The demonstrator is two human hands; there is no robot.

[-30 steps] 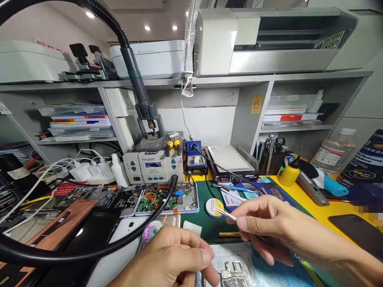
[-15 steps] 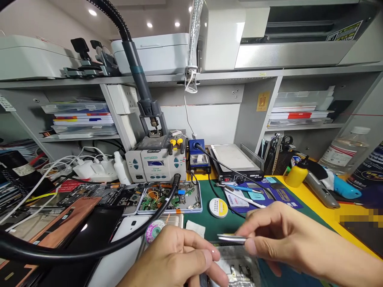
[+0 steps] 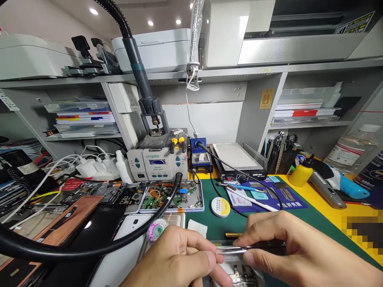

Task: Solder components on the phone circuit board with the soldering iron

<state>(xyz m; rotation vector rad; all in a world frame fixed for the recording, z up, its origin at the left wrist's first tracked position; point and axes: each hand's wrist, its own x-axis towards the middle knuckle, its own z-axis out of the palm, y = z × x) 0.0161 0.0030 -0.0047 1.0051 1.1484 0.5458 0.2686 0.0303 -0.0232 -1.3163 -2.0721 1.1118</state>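
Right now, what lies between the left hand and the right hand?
In the head view, tweezers held by the right hand span the gap to the left hand; a circuit board shows below.

Bright, ceiling lights [image 3: 93, 12], edges stretched (wide-angle)

"QUICK" / "LEAD FREE" on grey rework station [image 3: 158, 164], 8 o'clock. "350" on blue soldering unit [image 3: 201, 159], 5 o'clock. Hot plate [image 3: 236, 156] model label, 4 o'clock: too blurry.
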